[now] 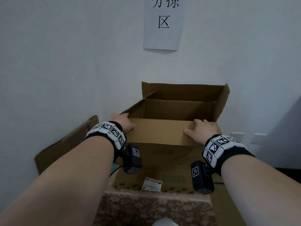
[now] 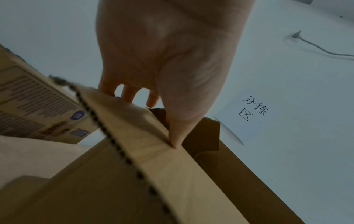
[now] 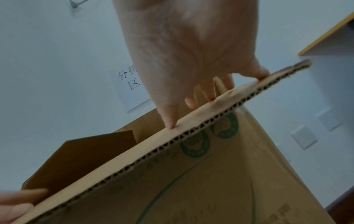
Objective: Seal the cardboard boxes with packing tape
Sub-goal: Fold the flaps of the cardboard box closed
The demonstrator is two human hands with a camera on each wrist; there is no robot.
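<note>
box (image 1: 159,132) before wall (image 1: 65,62) | sign (image 1: 163,23) above | carton (image 1: 68,144) left (partly hidden)

A pale wall (image 1: 65,62) bears a paper sign (image 1: 162,25) with black characters, with white wall plates (image 1: 259,138) low at right.

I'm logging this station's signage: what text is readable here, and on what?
"分拣区": paper sign on the wall.
White label on the cardboard box: too small to read.
Green print on its front: blurred.
Print on the neighbouring box: blurred.
</note>
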